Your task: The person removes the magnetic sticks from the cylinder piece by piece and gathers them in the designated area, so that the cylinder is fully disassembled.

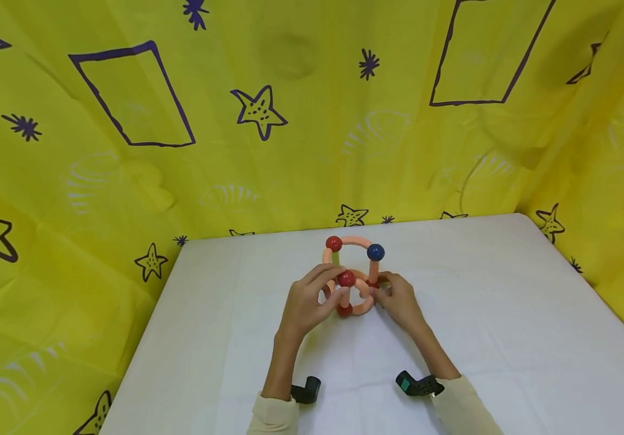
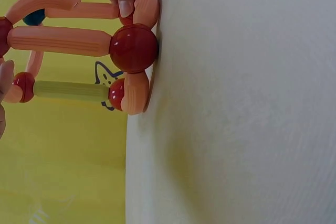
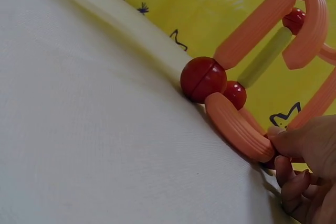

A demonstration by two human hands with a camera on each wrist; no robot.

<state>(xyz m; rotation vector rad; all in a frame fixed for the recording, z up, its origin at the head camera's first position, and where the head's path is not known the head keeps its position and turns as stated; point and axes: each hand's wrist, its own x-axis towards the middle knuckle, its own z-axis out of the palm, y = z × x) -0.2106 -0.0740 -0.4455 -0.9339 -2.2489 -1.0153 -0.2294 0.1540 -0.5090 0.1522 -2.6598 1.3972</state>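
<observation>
A frame of magnetic rods and balls stands on the white table, with salmon rods, one green rod (image 3: 265, 59), red balls and a blue ball (image 1: 375, 252) at a top corner. My left hand (image 1: 312, 299) holds the near upper red ball (image 1: 347, 278) between fingers and thumb. From that ball a curved salmon rod (image 3: 311, 30) reaches out with one end free. Low on the right side, my right hand (image 3: 310, 153) pinches a red ball (image 2: 126, 19) at a bottom corner, largely hidden by the fingers. The near bottom red ball (image 2: 134, 48) rests at the table surface.
The white table (image 1: 208, 338) runs back to a yellow curtain (image 1: 290, 175) printed with stars and shapes. Black wrist devices (image 1: 421, 385) are strapped on both forearms, below beige sleeves (image 1: 464, 405).
</observation>
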